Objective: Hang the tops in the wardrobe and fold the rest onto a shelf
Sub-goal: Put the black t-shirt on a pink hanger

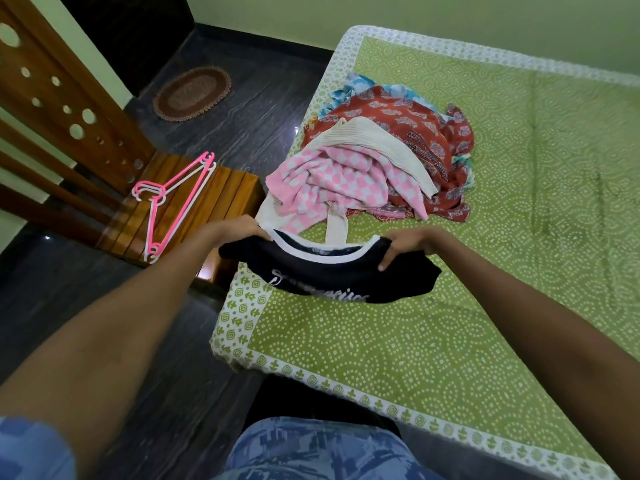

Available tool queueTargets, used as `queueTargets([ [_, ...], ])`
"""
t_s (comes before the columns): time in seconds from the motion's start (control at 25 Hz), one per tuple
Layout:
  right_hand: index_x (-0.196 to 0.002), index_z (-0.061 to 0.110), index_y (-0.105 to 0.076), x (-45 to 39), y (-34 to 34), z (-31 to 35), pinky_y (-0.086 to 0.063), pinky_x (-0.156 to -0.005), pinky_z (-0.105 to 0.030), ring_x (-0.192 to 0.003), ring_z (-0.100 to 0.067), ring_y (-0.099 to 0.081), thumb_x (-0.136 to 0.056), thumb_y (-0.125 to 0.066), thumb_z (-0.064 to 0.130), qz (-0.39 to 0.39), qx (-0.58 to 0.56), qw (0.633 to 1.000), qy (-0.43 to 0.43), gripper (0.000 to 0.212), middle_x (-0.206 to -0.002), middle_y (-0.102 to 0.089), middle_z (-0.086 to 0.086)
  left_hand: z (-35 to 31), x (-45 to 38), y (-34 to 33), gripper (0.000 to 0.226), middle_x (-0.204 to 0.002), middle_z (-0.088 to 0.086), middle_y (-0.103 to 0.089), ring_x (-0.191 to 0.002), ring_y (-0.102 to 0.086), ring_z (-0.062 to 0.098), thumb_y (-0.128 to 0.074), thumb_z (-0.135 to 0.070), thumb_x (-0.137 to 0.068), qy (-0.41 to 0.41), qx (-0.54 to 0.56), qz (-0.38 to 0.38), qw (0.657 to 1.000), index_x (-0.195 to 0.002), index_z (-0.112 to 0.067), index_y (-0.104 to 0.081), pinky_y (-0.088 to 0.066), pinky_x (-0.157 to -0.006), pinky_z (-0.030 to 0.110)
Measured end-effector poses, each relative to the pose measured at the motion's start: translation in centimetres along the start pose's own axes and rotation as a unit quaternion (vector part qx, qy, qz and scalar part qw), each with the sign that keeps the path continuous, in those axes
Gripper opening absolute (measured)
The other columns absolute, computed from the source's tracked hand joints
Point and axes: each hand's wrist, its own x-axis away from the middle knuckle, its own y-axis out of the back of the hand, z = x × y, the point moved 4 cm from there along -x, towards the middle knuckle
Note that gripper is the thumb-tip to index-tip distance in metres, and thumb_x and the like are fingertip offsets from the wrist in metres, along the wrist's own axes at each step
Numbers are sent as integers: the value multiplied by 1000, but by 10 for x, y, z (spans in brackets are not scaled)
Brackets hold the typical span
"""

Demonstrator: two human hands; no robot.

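Note:
A black top point(322, 275) with a white-trimmed neckline and white lettering hangs stretched between my two hands above the near corner of the bed. My left hand point(247, 230) grips its left shoulder. My right hand point(403, 245) grips its right shoulder, fingers curled over the fabric. Behind it on the bed lies a pile of clothes: a pink and white checked garment point(332, 181), a cream ribbed one point(384, 147) and a red printed one point(415, 129). Pink and white hangers point(173, 199) lie on a wooden bench at the left.
The bed has a green patterned cover point(485, 306) with a white border. The wooden bench point(207, 202) stands against the bed's left side, with a brown carved panel point(62, 98) behind it. A brown oval mat point(192, 93) lies on the dark floor.

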Motion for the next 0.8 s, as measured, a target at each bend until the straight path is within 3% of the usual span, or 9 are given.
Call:
queueTargets([
  [0.16, -104, 9, -63, -36, 19, -1, -45, -86, -36, -101, -29, -58, -82, -68, 27, -148, 121, 982, 8, 28, -108, -63, -9, 6, -43, 13, 30, -114, 10, -60, -104, -57, 26, -55, -21, -91, -54, -43, -80, 994, -115, -4, -59, -49, -88, 38],
  [0.24, -109, 2, -63, -63, 17, -5, -44, -87, -36, -102, -30, -58, -86, -63, 29, -143, 141, 979, -23, 36, -115, -63, -15, 15, -66, 9, 33, -126, 13, -56, -112, -53, 28, -54, -21, -92, -57, -110, -66, 990, -120, -5, -56, -45, -96, 40],
  [0.36, -109, -5, -61, -100, 24, -9, -43, -80, -33, -95, -28, -57, -86, -63, 31, -121, 179, 971, -99, 43, -116, -62, -18, 25, -99, 5, 32, -129, 17, -53, -117, -49, 32, -51, -12, -92, -65, -172, -60, 981, -122, -2, -55, -40, -94, 33],
  [0.44, -113, -1, -60, -119, 46, -2, -43, -83, -35, -101, -32, -56, -88, -57, 28, -246, 171, 948, -108, 38, -120, -59, -21, 17, -113, 19, 27, -123, 20, -56, -113, -52, 34, -49, -10, -93, -100, -89, -154, 979, -118, -1, -56, -42, -88, 33],
  [0.52, -118, 2, -55, -128, 64, 10, -41, -93, -42, -114, -39, -49, -88, -51, 23, -421, 128, 887, -137, 37, -125, -51, -23, 16, -125, 39, 24, -115, 21, -59, -107, -55, 33, -49, -10, -93, -96, 51, -241, 965, -114, 1, -55, -43, -81, 32],
  [0.56, -119, 1, -52, -135, 64, 20, -39, -95, -44, -117, -41, -46, -88, -51, 21, -459, 120, 868, -147, 38, -126, -46, -24, 18, -131, 46, 24, -115, 20, -59, -107, -55, 32, -50, -10, -93, -88, 99, -248, 960, -114, 2, -53, -43, -81, 32],
  [0.68, -121, -3, -46, -174, 46, 68, -40, -96, -46, -117, -42, -45, -85, -53, 14, -426, 108, 890, -121, 40, -129, -40, -23, 47, -144, 61, 29, -121, 16, -56, -111, -53, 27, -52, -6, -91, -68, 139, -206, 966, -119, 0, -50, -43, -86, 31],
  [0.8, -119, -2, -48, -235, 15, 124, -42, -96, -44, -114, -38, -48, -83, -57, 14, -356, 101, 927, -56, 40, -129, -42, -22, 111, -145, 83, 29, -119, 11, -56, -111, -52, 22, -52, -7, -90, -28, 173, -230, 957, -119, -3, -51, -41, -83, 26],
])
